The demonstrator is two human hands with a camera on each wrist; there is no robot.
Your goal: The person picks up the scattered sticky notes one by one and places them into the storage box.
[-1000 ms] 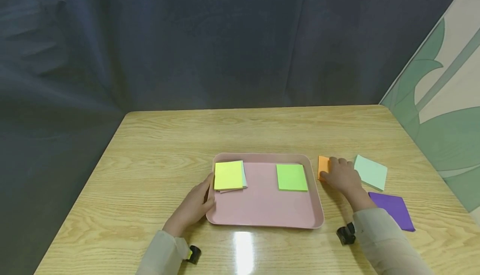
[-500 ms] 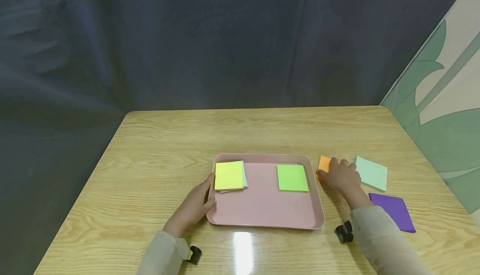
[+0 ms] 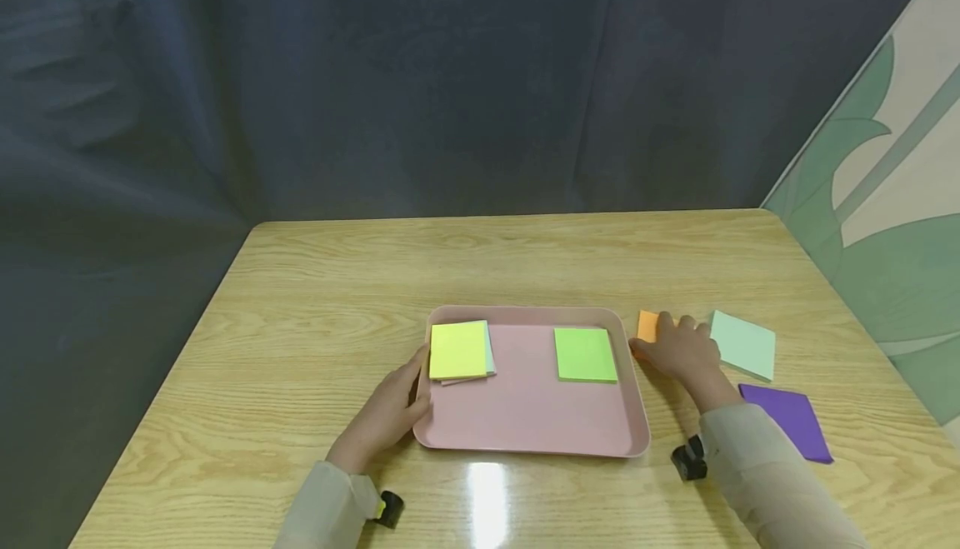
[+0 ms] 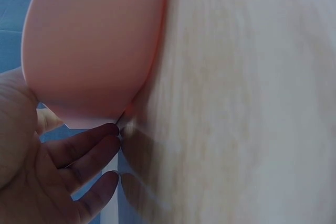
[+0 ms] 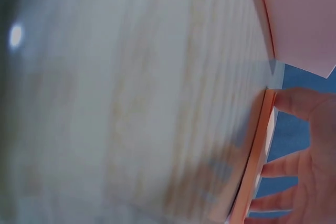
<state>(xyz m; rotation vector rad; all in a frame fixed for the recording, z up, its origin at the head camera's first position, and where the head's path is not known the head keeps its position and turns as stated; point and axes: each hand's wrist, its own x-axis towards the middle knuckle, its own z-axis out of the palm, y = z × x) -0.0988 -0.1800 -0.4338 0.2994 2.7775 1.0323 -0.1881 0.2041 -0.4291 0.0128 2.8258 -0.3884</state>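
A pink tray point(image 3: 525, 420) lies on the wooden table. My left hand point(image 3: 386, 406) rests against its left side, thumb and index finger at the rim; in the left wrist view the other fingers reach down to the tabletop by the tray's corner point(image 4: 94, 66). To the right of the tray, my right hand point(image 3: 681, 353) holds an orange sticky note pad point(image 3: 647, 326) from above, thumb at its left edge. The right wrist view shows that pad point(image 5: 253, 161) low at the table with fingers spread along it; the palm hides part of it in the head view.
In the tray, a yellow sticky note pad point(image 3: 458, 351) lies over other pads at left, and a green pad point(image 3: 585, 355) sits at right. A mint pad point(image 3: 742, 344) and a purple square point(image 3: 787, 420) lie right of my right hand. A dark curtain point(image 3: 450, 82) hangs behind.
My right thumb has slid left, from on top of the orange sticky note pad to its left edge. The left hand and the tray have stayed in place.
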